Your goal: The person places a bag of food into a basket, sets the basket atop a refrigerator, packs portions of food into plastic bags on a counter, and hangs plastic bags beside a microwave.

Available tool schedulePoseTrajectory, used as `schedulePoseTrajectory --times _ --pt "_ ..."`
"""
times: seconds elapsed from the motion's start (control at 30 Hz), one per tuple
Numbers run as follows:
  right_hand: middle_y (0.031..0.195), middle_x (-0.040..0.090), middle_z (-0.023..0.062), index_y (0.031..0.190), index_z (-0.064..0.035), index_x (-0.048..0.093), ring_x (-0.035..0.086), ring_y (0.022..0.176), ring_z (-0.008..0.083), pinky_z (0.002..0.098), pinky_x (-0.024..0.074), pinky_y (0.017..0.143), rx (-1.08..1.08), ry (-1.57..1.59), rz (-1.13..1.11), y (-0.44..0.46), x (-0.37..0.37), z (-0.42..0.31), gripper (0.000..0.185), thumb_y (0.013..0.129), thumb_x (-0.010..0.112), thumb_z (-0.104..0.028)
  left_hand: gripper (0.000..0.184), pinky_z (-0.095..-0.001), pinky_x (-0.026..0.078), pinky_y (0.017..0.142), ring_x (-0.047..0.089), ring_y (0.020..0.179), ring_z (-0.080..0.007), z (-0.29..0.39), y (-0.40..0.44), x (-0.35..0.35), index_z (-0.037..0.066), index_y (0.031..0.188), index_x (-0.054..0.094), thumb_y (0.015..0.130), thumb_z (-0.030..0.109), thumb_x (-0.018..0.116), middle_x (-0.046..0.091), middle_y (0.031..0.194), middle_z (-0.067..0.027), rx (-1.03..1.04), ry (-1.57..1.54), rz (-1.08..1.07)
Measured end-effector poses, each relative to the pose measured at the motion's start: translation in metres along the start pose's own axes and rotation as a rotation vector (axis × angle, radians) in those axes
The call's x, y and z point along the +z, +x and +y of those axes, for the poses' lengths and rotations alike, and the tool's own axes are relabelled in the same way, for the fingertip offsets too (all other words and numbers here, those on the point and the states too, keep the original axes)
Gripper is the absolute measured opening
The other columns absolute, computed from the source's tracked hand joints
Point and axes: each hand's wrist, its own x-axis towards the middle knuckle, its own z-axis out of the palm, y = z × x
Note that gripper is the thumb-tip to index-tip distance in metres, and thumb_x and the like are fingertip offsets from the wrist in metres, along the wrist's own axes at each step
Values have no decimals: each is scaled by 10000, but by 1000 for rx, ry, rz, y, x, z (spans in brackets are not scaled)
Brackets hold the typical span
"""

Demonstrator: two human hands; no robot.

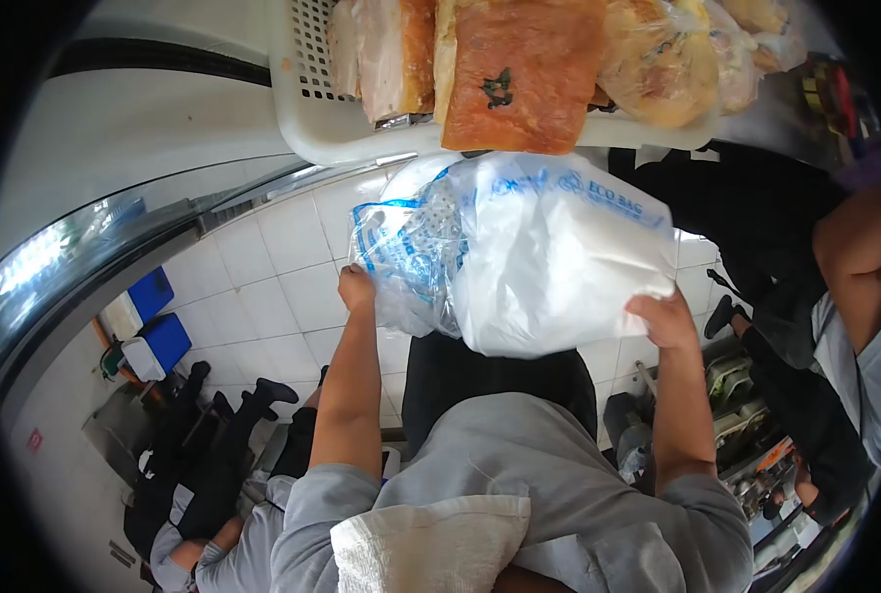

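Observation:
A large white plastic bag [559, 267] with blue "ECO BAG" print hangs in front of my body. My right hand [666, 318] pinches its lower right edge, thumb on the near side. Beside it on the left is a crumpled clear plastic bag [411, 257] with blue printing. My left hand [357, 287] is closed on the clear bag's left edge. The two bags touch; I cannot tell whether one lies inside the other. Just beyond them, slabs of browned roast meat [524, 69] rest in a white perforated basket [297, 124].
Bagged yellowish food [663, 64] lies at the basket's right. A glass-and-metal counter edge [203, 212] runs along the left. Blue-lidded boxes [159, 346] stand beyond the tiled floor [252, 306]. Co-workers are close on the right [855, 267] and lower left [218, 544].

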Motion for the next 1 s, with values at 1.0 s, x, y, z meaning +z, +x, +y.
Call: schedulePoseTrajectory --times 1.0 --pt "766 670 85 714 -92 681 661 708 229 345 518 598 -378 -1694 -226 131 158 191 135 718 548 -115 295 -366 449 773 607 850 -293 39 -68 15 -18 973 622 834 220 516 640 861 -182 -8 -742 -438"
